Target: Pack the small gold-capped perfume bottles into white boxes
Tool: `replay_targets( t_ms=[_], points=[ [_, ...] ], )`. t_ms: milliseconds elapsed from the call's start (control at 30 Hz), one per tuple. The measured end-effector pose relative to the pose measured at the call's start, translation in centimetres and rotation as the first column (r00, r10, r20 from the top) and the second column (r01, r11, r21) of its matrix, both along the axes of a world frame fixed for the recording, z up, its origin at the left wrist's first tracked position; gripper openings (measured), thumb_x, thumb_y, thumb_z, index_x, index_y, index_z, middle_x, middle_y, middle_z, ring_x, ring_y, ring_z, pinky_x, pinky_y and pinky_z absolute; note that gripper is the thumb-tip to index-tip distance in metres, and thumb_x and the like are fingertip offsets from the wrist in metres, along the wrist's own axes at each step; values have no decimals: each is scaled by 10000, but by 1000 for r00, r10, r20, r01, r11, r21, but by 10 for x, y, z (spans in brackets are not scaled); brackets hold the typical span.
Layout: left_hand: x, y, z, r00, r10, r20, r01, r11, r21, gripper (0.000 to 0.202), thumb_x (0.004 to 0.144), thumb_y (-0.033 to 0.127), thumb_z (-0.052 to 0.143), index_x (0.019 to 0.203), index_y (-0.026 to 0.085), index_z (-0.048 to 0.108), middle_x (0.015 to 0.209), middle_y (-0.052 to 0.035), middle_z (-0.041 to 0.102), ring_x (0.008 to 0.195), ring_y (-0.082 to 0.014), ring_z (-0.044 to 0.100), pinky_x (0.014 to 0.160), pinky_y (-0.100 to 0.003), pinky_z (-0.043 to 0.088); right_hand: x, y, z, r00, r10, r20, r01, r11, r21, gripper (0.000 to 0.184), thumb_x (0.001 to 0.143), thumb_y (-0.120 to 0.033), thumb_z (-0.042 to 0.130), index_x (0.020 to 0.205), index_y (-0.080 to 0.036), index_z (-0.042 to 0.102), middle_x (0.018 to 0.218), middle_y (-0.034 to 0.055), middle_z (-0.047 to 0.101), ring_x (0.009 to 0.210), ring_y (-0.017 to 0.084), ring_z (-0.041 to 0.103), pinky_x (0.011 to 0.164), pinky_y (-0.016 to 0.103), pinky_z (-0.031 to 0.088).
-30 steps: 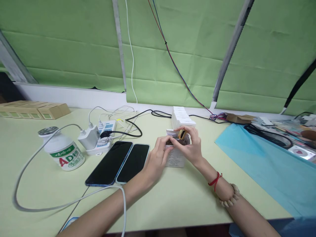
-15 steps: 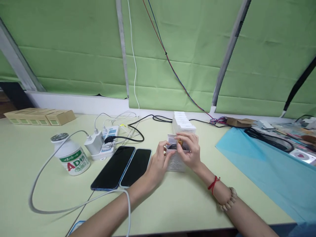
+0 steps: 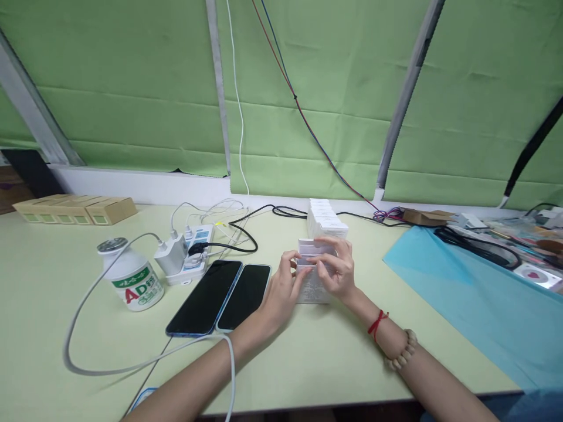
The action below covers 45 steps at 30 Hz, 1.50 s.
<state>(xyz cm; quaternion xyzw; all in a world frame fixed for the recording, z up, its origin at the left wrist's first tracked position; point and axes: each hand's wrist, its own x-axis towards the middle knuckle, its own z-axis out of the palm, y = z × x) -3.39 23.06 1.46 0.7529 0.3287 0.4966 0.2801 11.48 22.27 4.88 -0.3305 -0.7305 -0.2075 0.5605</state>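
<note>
A small white carton (image 3: 313,291) with fine print on its front stands on the table, its back flap (image 3: 305,245) raised. My left hand (image 3: 281,291) is closed round the carton's left side, with thumb and fingers near the top edge. On the other side my right hand (image 3: 338,271) has its fingers bent over the carton's top, touching the flaps, and its thumb against the front. The carton's contents are hidden behind flaps and fingers. Just behind it is a row of white boxes (image 3: 326,217).
Two phones (image 3: 206,299) lie left of my hands, beside a power strip (image 3: 189,266) with chargers and a white bottle (image 3: 132,278). A white cable (image 3: 145,370) loops across my left forearm. Brown boxes (image 3: 112,211) stand back left; a blue sheet (image 3: 461,293) covers the right side.
The dark coil and gold-coloured piece seen in the carton's opening are now out of sight, with a white flap over them. My right fingers have moved onto the flaps. The view has shifted slightly.
</note>
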Motion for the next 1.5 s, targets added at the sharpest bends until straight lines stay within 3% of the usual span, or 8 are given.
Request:
replay_targets(
  t_ms=[100,200,500,767,1033,1167,1333,1500],
  points=[
    [0,3,-4,999,39,-5,-38,992,121,241,919,397,357,1086,230,311,1069,-47,476,905,-126,555,667,-239,480,5,2,1,999,-54,-5,54,998,26,211,772,-209,488,891,-192,661,1095,56,545,1010,179,514,865,365,347],
    [-1,5,-5,997,76,-1,-74,977,200,239,926,378,337,1104,220,311,1088,-67,463,886,-125,560,627,-224,477,10,4,1,992,-120,-40,122,991,48,196,763,-184,509,904,-185,645,1079,57,545,1013,176,515,869,356,358],
    [-1,3,0,997,79,8,-80,994,78,408,909,415,381,1260,252,252,1279,-98,411,938,-141,564,685,-264,501,10,7,2,993,-21,-114,24,1000,18,122,762,-155,510,786,-140,628,954,83,494,918,148,502,769,305,413],
    [-6,1,10,995,79,-59,-77,996,34,362,910,410,382,1238,260,360,1174,-56,468,885,-117,542,704,-246,497,1,8,1,977,23,-213,-52,990,-130,114,743,-129,505,796,-133,605,947,75,461,965,142,488,847,299,440],
    [-9,5,9,998,28,-54,-26,999,46,359,911,414,377,1233,256,396,1086,-55,479,878,-126,526,699,-245,487,2,11,-1,954,65,-291,-137,963,-232,160,697,-117,483,767,-132,626,907,81,446,891,129,508,576,178,475],
    [-9,6,10,998,22,-51,-21,999,25,322,918,410,363,1200,266,417,1051,-40,480,882,-119,522,694,-227,482,8,11,-1,949,52,-311,-139,955,-262,149,728,-140,472,784,-122,610,900,70,460,690,67,481,456,135,432],
    [-9,7,10,998,17,-58,-14,999,38,303,923,399,353,1180,259,431,1081,-40,474,890,-113,527,697,-220,481,11,12,-5,940,34,-339,-102,978,-184,117,725,-120,434,706,-120,549,860,71,451,802,102,500,454,126,405],
    [-9,9,12,996,33,-79,-25,995,100,305,935,350,328,1181,228,460,1077,-56,487,940,-129,536,748,-234,477,14,12,-6,975,73,-210,-92,992,-83,189,785,-220,431,687,-119,557,859,85,451,845,129,497,528,184,419]
  ],
)
